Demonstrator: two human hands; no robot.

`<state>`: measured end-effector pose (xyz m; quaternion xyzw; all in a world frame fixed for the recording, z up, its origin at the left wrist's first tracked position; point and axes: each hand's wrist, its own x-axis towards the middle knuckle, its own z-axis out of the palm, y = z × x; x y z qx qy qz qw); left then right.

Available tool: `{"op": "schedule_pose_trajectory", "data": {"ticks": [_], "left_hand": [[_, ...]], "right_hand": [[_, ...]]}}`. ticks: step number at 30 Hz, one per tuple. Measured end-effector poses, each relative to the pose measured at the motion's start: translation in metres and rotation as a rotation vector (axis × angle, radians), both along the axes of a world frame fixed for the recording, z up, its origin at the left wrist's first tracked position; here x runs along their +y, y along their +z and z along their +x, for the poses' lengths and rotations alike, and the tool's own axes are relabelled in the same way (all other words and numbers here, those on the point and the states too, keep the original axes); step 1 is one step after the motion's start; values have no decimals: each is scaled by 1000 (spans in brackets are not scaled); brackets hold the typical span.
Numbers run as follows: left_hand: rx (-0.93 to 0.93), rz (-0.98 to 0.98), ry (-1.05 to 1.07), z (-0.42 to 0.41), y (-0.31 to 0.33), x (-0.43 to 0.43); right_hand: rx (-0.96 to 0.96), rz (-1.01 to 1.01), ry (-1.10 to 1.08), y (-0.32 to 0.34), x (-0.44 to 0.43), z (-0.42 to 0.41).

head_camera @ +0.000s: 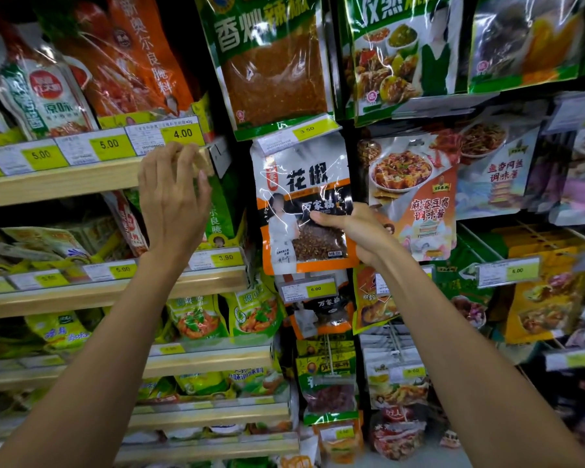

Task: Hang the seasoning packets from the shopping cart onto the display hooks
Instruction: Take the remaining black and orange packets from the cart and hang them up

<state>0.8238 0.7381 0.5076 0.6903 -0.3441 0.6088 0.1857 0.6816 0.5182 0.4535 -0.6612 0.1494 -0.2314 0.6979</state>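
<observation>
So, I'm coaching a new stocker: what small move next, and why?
Probably move the free left hand across to steady the top of the packet: the right hand grips only its lower right, and its top sits just below the 3.50 tag.

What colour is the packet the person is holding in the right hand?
The packet is white on top, black with orange edging below; head view.

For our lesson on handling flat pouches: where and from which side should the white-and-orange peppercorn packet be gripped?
Probably pinch its lower right edge from the right, as the right hand does: the peppercorn packet is flat and upright, and its top should stay free for hanging.
</observation>
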Motion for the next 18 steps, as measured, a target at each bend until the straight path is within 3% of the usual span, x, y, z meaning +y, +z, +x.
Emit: {"op": "schedule_pose_trajectory", "data": {"ticks": [12,18], "left_hand": [[31,40,0,-5,2,4],[40,38,10,-6,2,2]], "right_hand": [[-57,-185,-188,0,-2,30],[-25,-393,-498,-22,5,18]]}}
